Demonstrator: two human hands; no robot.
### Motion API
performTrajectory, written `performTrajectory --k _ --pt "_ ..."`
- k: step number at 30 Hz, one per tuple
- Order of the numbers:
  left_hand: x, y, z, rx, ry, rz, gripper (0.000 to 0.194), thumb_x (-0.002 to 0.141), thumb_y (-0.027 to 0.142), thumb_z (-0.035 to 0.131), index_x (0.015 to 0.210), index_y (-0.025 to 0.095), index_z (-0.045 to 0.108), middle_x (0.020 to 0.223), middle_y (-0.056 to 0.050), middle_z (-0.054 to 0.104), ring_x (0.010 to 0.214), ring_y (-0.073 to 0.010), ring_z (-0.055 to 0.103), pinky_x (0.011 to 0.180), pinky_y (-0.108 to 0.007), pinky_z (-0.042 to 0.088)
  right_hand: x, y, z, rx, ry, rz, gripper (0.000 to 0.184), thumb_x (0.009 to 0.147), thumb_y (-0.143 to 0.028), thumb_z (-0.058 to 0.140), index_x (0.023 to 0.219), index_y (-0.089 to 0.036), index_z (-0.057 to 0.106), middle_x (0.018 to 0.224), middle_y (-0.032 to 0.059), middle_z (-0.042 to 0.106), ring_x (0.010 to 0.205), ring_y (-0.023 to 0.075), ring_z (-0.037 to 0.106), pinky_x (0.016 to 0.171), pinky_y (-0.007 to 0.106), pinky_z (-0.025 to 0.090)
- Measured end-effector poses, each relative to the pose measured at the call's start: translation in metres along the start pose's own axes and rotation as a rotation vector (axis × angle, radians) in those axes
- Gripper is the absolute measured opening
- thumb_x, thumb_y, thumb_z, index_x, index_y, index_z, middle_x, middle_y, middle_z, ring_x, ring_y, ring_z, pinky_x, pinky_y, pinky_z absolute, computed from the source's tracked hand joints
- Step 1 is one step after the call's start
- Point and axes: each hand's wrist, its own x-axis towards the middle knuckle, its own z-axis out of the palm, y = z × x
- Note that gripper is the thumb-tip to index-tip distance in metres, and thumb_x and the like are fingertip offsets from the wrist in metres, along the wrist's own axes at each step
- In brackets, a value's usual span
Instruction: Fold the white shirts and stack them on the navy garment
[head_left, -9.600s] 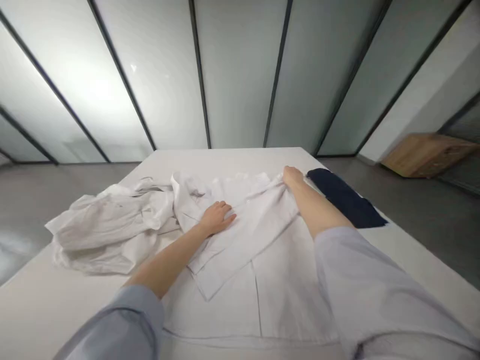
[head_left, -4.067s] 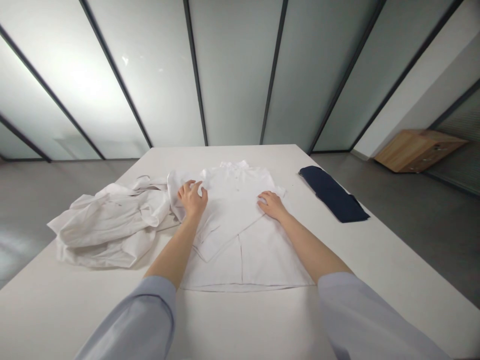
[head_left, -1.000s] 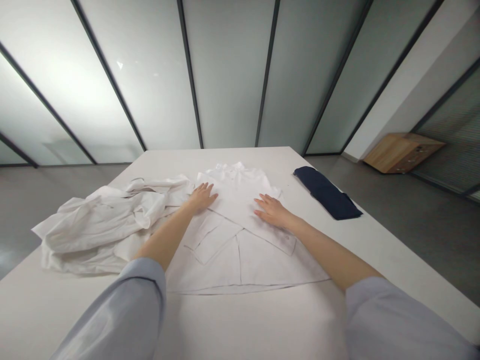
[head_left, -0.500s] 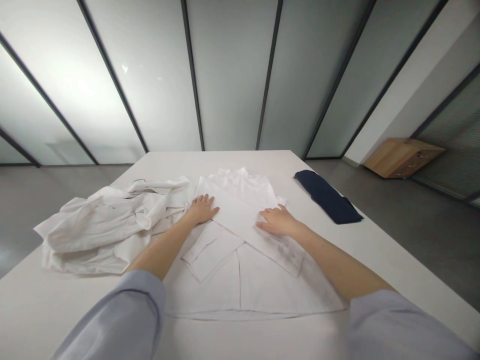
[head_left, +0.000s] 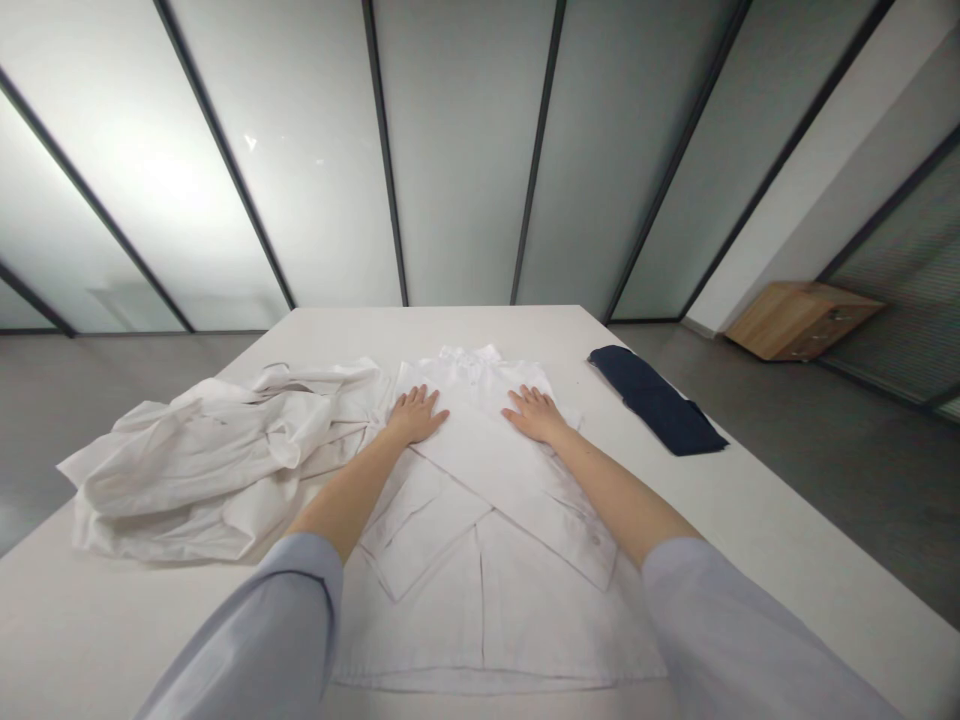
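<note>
A white shirt lies flat on the white table with both sleeves folded across its back. My left hand rests flat on the shirt's upper left, fingers stretched out. My right hand lies flat on the upper right near the shoulder, fingers spread. Both hands press on the cloth and hold nothing. The collar points away from me.
A crumpled heap of white garments lies left of the shirt. A folded dark navy cloth sits at the table's right edge. A wooden cabinet stands on the floor at the far right. Frosted glass panels form the back wall.
The left sleeve has been folded across the shirt over the right sleeve. Both hands have slid up toward the shoulders, and the right hand has moved from the sleeve to the upper right.
</note>
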Motion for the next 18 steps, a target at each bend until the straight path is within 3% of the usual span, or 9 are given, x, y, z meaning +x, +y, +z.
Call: performTrajectory --k 6,10,12,15,18 --pt "-0.014 -0.001 -0.003 -0.004 -0.009 0.01 0.07 0.093 0.059 0.027 0.148 0.017 0.032 0.156 -0.017 0.025 0.143 -0.0328 0.024 0.112 -0.048 0.022 -0.012 -0.001 0.005 0.005 -0.027 -0.009 0.07 0.095 -0.062 0.02 0.153 -0.022 0.024 0.159 0.0119 0.017 0.145 0.0301 0.015 0.115 0.046 0.016" --pt "-0.031 0.001 -0.018 0.034 -0.039 0.042 0.067 0.091 0.06 0.032 0.14 0.018 0.044 0.148 -0.019 0.04 0.133 -0.0336 0.041 0.105 -0.045 0.034 -0.029 -0.007 0.003 -0.028 -0.025 -0.044 0.072 0.093 -0.063 0.025 0.151 -0.021 0.028 0.157 0.0142 0.022 0.143 0.0327 0.021 0.113 0.048 0.021" --pt "-0.036 0.002 -0.032 0.043 -0.095 0.049 0.063 0.089 0.061 0.035 0.133 0.019 0.051 0.138 -0.018 0.052 0.124 -0.033 0.051 0.099 -0.044 0.039 -0.037 -0.008 -0.004 -0.069 -0.018 -0.101 0.069 0.092 -0.062 0.031 0.146 -0.02 0.039 0.152 0.0165 0.034 0.139 0.0334 0.032 0.11 0.048 0.026" --pt "-0.032 0.003 -0.053 0.05 -0.204 0.048 0.058 0.087 0.059 0.04 0.129 0.021 0.055 0.128 -0.015 0.061 0.115 -0.0315 0.058 0.094 -0.042 0.044 -0.039 -0.011 -0.026 -0.138 -0.093 -0.159 0.055 0.091 -0.055 0.037 0.123 -0.02 0.064 0.124 0.0173 0.062 0.119 0.0326 0.055 0.1 0.046 0.038" --pt "-0.016 0.004 -0.065 0.06 -0.179 -0.022 0.047 0.09 0.051 0.039 0.119 0.021 0.062 0.122 -0.013 0.064 0.114 -0.0301 0.059 0.091 -0.04 0.047 -0.023 -0.013 -0.048 -0.135 -0.133 -0.089 0.039 0.09 -0.043 0.043 0.107 -0.023 0.072 0.111 0.0135 0.07 0.105 0.0306 0.063 0.089 0.041 0.045"
